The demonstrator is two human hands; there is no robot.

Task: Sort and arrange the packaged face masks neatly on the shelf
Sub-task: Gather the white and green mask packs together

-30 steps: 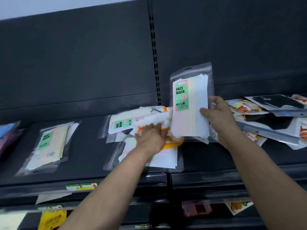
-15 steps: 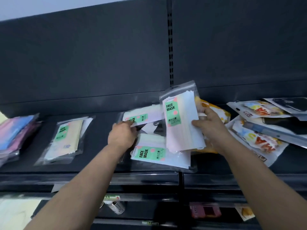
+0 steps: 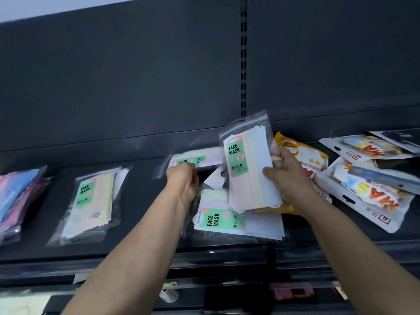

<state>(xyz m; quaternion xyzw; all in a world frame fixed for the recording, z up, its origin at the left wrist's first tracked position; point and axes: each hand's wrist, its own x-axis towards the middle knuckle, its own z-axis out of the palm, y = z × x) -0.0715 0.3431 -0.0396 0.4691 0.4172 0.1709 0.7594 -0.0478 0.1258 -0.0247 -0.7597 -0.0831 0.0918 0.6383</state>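
My right hand [image 3: 287, 178] grips a clear packet of pastel face masks with a green label [image 3: 246, 164], held upright above the dark shelf [image 3: 145, 244]. My left hand [image 3: 185, 181] is closed on the edge of a second green-label packet [image 3: 197, 159] lying sideways at the back of the shelf. A third such packet [image 3: 236, 220] lies flat in front, under the held one. A neat green-label packet [image 3: 93, 201] lies alone further left. An orange printed packet [image 3: 302, 155] sits behind my right hand.
Pink and blue mask packets [image 3: 17, 196] are stacked at the far left. A loose heap of white packets with orange lettering and dark packets [image 3: 375, 178] covers the right of the shelf. A slotted upright [image 3: 243, 64] divides the back panel. Lower shelves hold small items.
My left hand has moved from the front packet up to the sideways packet at the back and taken its edge. The right hand still holds its packet upright. The view has shifted left.
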